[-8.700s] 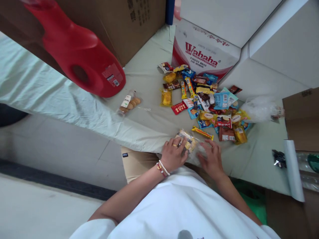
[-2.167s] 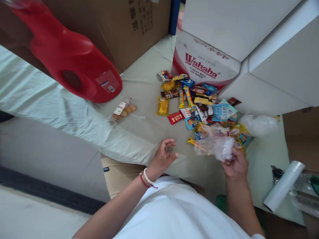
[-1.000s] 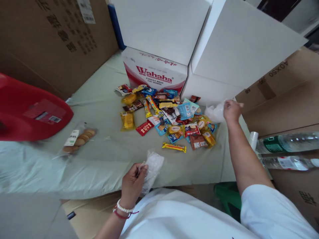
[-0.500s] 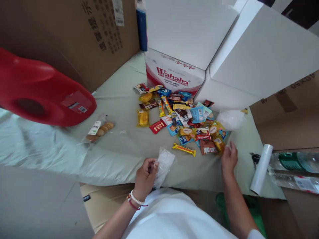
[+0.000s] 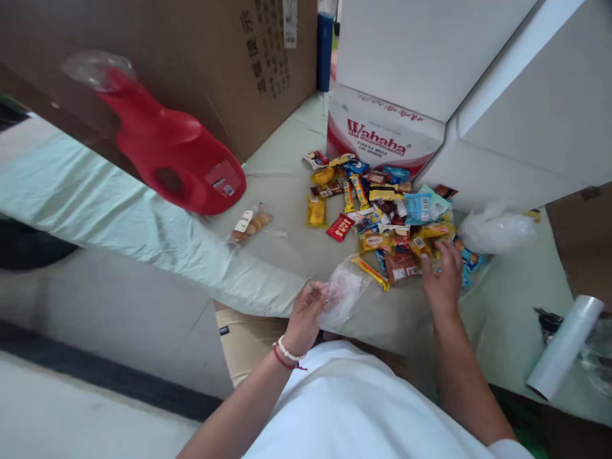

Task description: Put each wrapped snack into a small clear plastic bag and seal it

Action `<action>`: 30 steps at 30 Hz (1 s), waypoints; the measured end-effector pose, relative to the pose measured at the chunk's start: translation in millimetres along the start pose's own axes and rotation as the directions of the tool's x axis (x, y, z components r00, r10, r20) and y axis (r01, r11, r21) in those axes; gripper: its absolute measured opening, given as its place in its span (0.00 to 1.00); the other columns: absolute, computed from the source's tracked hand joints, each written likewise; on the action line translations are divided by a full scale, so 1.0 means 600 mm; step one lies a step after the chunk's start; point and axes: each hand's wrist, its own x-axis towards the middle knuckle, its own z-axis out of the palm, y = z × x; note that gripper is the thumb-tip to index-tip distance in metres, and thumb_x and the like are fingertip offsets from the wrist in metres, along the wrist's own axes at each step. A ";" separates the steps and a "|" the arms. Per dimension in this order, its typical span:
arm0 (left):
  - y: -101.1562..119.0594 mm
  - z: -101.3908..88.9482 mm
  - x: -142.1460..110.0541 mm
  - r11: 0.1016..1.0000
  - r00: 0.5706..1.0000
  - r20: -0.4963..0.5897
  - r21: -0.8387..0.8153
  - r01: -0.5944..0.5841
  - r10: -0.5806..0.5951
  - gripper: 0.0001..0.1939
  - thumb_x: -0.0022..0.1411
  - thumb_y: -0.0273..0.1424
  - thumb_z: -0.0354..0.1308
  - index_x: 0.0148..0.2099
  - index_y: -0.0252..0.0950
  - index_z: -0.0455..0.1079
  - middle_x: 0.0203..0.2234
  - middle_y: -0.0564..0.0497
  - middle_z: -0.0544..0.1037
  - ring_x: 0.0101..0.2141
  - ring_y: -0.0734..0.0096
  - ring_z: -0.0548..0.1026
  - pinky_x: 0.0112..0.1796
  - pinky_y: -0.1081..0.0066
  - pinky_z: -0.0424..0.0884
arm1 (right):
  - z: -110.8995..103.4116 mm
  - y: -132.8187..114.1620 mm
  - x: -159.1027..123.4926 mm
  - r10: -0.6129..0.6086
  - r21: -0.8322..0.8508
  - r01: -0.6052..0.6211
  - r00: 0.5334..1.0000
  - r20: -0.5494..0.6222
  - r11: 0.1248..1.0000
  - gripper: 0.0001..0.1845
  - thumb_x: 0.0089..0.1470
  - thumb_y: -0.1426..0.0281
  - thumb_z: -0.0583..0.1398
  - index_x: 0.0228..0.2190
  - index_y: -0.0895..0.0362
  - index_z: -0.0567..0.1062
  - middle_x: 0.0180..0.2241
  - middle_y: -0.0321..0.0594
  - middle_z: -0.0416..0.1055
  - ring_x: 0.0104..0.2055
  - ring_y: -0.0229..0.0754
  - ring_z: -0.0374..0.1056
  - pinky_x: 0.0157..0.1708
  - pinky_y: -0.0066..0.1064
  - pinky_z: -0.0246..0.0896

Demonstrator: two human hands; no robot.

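My left hand pinches the edge of a clear plastic bag, which hangs loosely over the table. My right hand reaches into the right side of a heap of wrapped snacks, thumb and fingers apart, over a yellow-wrapped snack; whether it grips one cannot be made out. Beside it lies a brown packet. A yellow stick-shaped snack lies by the bag's upper edge. A red packet and another yellow-wrapped snack sit on the heap's left side.
A clear pack of round biscuits and a red jug lie to the left. Behind the heap stands a Wahaba-style printed carton. Crumpled clear plastic and a plastic film roll are at the right.
My right hand has moved inward from the heap's right edge onto the snacks. My left hand still holds the bag, now spread wider. The whole view has shifted leftward.
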 end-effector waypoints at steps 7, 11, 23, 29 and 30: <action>0.024 0.034 -0.011 0.970 0.947 0.265 -0.112 0.215 -0.180 0.21 0.56 0.42 0.73 0.38 0.39 0.65 0.36 0.54 0.81 0.37 0.67 0.82 0.42 0.64 0.78 | 0.003 -0.140 -0.115 -0.022 0.600 -0.506 0.753 0.657 0.619 0.43 0.47 0.47 0.71 0.61 0.46 0.69 0.55 0.45 0.73 0.49 0.47 0.74 0.46 0.39 0.71; 0.030 0.026 0.010 0.996 0.999 0.012 0.073 -0.044 0.044 0.23 0.56 0.47 0.71 0.36 0.39 0.63 0.26 0.59 0.74 0.26 0.77 0.75 0.28 0.77 0.71 | 0.020 -0.124 -0.110 0.078 0.436 -0.678 0.587 0.806 0.591 0.25 0.47 0.49 0.71 0.38 0.55 0.78 0.24 0.31 0.67 0.22 0.33 0.57 0.21 0.26 0.54; 0.028 0.023 0.021 0.989 0.972 -0.222 0.141 -0.042 0.073 0.25 0.57 0.52 0.66 0.38 0.42 0.58 0.18 0.66 0.60 0.14 0.84 0.54 0.14 0.79 0.50 | -0.044 -0.126 -0.112 -0.229 0.180 0.205 0.966 0.122 0.962 0.19 0.60 0.57 0.64 0.48 0.54 0.75 0.46 0.47 0.73 0.47 0.49 0.69 0.49 0.44 0.67; 0.034 0.049 0.003 0.987 0.992 -0.101 0.150 -0.064 0.080 0.26 0.59 0.55 0.64 0.39 0.42 0.58 0.16 0.67 0.58 0.13 0.84 0.54 0.15 0.80 0.50 | -0.004 -0.194 -0.155 -0.461 0.360 0.353 0.841 0.282 0.864 0.10 0.64 0.65 0.60 0.45 0.51 0.77 0.46 0.45 0.75 0.55 0.51 0.67 0.58 0.50 0.63; 0.039 0.044 0.003 0.986 0.993 -0.087 0.158 -0.062 0.077 0.26 0.58 0.55 0.65 0.39 0.42 0.59 0.16 0.67 0.58 0.13 0.84 0.54 0.15 0.80 0.50 | -0.004 -0.188 -0.146 -0.381 0.398 0.256 0.882 0.278 0.881 0.07 0.65 0.66 0.59 0.41 0.51 0.77 0.41 0.43 0.76 0.51 0.49 0.69 0.55 0.47 0.65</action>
